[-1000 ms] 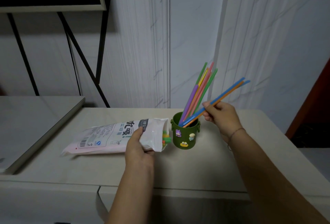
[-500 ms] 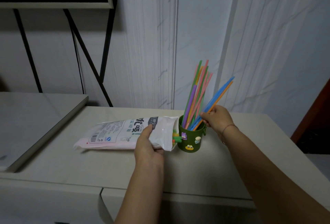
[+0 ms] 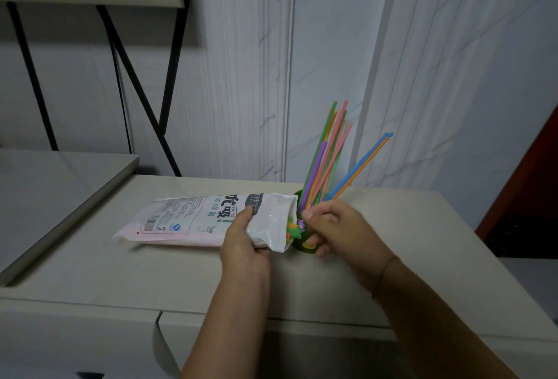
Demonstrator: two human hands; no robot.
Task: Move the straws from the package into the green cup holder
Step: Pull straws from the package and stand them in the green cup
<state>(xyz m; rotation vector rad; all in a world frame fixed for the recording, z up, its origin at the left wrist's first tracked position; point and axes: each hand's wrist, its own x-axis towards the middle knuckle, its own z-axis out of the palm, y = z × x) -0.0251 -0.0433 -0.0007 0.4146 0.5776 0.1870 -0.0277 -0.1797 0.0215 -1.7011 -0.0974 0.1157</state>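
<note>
A white and pink straw package (image 3: 187,215) lies on the beige cabinet top (image 3: 120,273) with its open end toward the right. My left hand (image 3: 244,239) grips it near that opening. Coloured straw ends (image 3: 293,229) poke out of the mouth. The green cup holder (image 3: 297,246) stands right against the opening, mostly hidden behind my right hand (image 3: 341,230). Several straws (image 3: 324,161) stand in it, with a blue and an orange straw (image 3: 362,164) leaning right. My right hand's fingers are loosely curled just beside the straw ends and hold nothing that I can see.
A lower grey tabletop (image 3: 45,185) adjoins the cabinet on the left. Black metal frame legs (image 3: 136,76) stand against the white marbled wall behind. A dark red panel (image 3: 531,182) is at the far right. The cabinet's front edge runs below my forearms.
My right hand let go of the blue and orange straws, which now lean in the cup. It dropped down and left to the package mouth. My left hand kept its grip.
</note>
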